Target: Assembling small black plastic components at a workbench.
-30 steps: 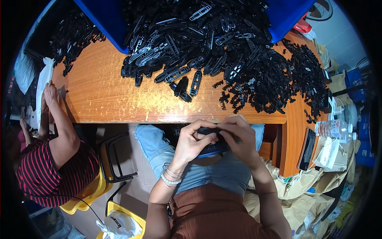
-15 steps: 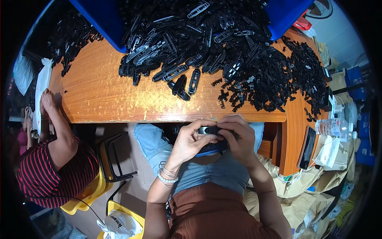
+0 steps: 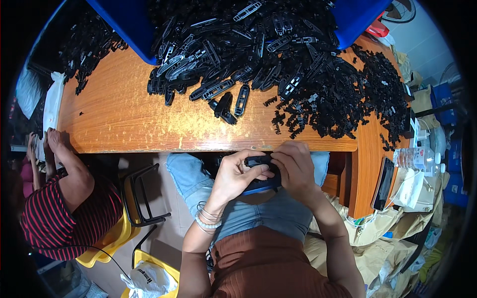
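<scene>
Just off the table's front edge, above my lap, my left hand [image 3: 234,178] grips a black elongated plastic part [image 3: 256,161] between thumb and fingers. My right hand [image 3: 294,166] is closed at the right end of the same part, its fingertips pressed together there. Whether a smaller piece sits in the right fingertips cannot be made out. Under the hands, a blue-rimmed dark container [image 3: 262,187] rests on my lap, mostly covered. Ahead on the table, long black plastic parts [image 3: 218,59] lie heaped, with two or three nearest me [image 3: 242,101].
Small black plastic clips [image 3: 333,114] are spread on the wooden table's [image 3: 124,119] right side. Blue bin walls [image 3: 126,30] flank the heap. A phone [image 3: 383,184] and plastic bottles [image 3: 415,158] stand at right. On the left sits a person in a striped shirt [image 3: 74,213], near a metal-framed chair [image 3: 141,198].
My right hand has shifted slightly left and down around the part, which has tilted a little. The neighbouring person's arm has moved left and toward me.
</scene>
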Demonstrator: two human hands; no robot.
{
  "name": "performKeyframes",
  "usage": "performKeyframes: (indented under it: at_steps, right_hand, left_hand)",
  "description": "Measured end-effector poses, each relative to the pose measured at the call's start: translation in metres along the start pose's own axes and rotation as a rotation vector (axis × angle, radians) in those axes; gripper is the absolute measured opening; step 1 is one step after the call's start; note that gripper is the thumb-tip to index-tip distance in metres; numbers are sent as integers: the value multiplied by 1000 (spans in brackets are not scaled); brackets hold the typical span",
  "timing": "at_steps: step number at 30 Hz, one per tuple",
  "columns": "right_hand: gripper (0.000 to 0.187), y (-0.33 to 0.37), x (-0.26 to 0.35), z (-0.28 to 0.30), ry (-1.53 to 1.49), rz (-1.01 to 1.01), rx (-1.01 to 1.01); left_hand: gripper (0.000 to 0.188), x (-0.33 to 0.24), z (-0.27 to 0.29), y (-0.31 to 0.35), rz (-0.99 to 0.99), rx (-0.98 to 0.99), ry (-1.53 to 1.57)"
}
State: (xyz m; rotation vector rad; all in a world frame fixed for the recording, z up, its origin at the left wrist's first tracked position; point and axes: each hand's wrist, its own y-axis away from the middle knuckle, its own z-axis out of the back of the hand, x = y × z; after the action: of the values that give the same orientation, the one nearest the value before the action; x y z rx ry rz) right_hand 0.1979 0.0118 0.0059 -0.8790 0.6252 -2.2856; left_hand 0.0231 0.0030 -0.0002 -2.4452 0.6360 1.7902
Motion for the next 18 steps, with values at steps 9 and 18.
performKeyframes:
  at_steps: [9,18]
  right_hand:
    - [27,2,-2,-1,30,89,124]
    - [27,1,-1,-5,-186,-44,63]
  left_hand:
    - [23,7,-1,-2,-3,-107,-55]
    - [25,7,4,-2,-24,-33,36]
